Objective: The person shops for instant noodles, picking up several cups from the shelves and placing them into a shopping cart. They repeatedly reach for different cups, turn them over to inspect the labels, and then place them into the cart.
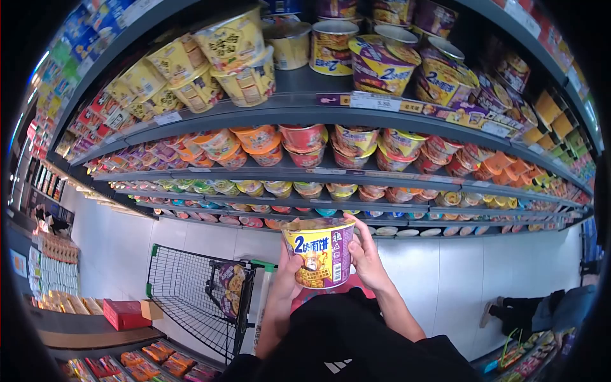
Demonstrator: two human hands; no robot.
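A purple and yellow instant noodle tub [323, 254] is held upright in front of my chest, its printed side facing me. My left hand [290, 272] grips its left side, thumb on the wall. On the opposite side my right hand [365, 256] is wrapped around it, with the thumb near the barcode panel. Similar purple noodle tubs [384, 67] stand on the shelf ahead. Below and left of my hands is a wire shopping cart [184, 290], with purple noodle packaging [231, 285] in its child-seat end.
Shelves ahead carry stacked yellow tubs [232, 57], orange tubs [256, 141] and red tubs [304, 143]. A price rail [375, 103] runs along the shelf edge. At lower left sits a red box [126, 314]. Another person's legs [519, 315] show at right on the white floor [414, 274].
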